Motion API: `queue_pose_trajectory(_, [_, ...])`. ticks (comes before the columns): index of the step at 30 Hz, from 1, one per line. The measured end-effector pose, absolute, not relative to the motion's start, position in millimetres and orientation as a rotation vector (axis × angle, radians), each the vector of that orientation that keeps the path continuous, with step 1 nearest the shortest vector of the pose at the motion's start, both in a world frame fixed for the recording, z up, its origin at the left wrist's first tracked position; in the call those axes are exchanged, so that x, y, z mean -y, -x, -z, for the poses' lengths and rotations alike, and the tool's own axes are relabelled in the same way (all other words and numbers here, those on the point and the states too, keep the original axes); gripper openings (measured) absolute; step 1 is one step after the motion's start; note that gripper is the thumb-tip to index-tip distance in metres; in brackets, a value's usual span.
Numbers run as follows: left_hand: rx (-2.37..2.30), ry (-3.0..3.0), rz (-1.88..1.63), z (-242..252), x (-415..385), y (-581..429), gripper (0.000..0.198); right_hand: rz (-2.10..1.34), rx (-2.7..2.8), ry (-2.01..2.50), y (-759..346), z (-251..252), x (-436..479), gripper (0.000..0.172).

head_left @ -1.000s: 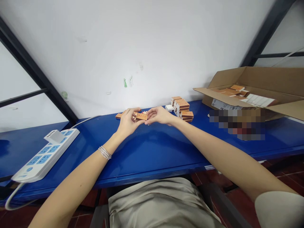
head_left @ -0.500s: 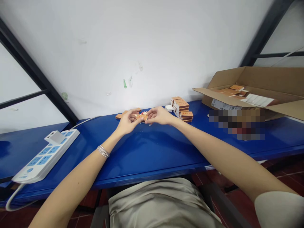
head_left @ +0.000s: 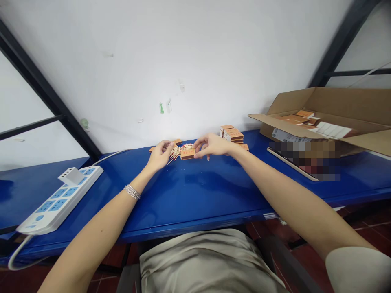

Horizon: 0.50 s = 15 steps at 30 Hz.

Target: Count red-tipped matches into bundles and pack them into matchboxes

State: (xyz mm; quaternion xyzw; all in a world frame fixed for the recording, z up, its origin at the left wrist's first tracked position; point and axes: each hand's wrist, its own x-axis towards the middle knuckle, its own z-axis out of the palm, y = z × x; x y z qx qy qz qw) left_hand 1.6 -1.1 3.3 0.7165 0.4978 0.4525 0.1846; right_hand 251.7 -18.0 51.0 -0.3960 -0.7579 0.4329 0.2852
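My left hand (head_left: 159, 155) pinches a bundle of matchsticks (head_left: 175, 151) over the far part of the blue table (head_left: 189, 191). My right hand (head_left: 214, 145) grips a small orange matchbox (head_left: 187, 153) by its right end, just beside the matchsticks. More loose matchsticks and another orange box (head_left: 177, 142) lie behind them near the wall. A silver bracelet (head_left: 132, 191) circles my left wrist.
A stack of orange matchboxes (head_left: 232, 134) stands right of my right hand. An open cardboard carton (head_left: 332, 118) with more boxes sits at the far right, a flat tablet-like slab (head_left: 290, 162) in front of it. A white power strip (head_left: 58, 199) lies at the left.
My hands have moved apart and farther back. The matchbox went from my left hand to my right, and the matchsticks are now out in my left fingers.
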Motion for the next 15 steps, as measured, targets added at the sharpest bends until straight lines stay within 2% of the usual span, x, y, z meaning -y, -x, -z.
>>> queue_pose_trajectory(9, [-1.451, -2.114, -1.212, -4, 10, -7, 0.038, -0.819, 1.966, 1.452, -369, -82, 20, 0.036])
queue_pose_trajectory(15, [-1.427, -2.262, -1.156, 0, 6, -2, 0.041, -0.861, 1.911, 1.727, -409, -70, 16, 0.031])
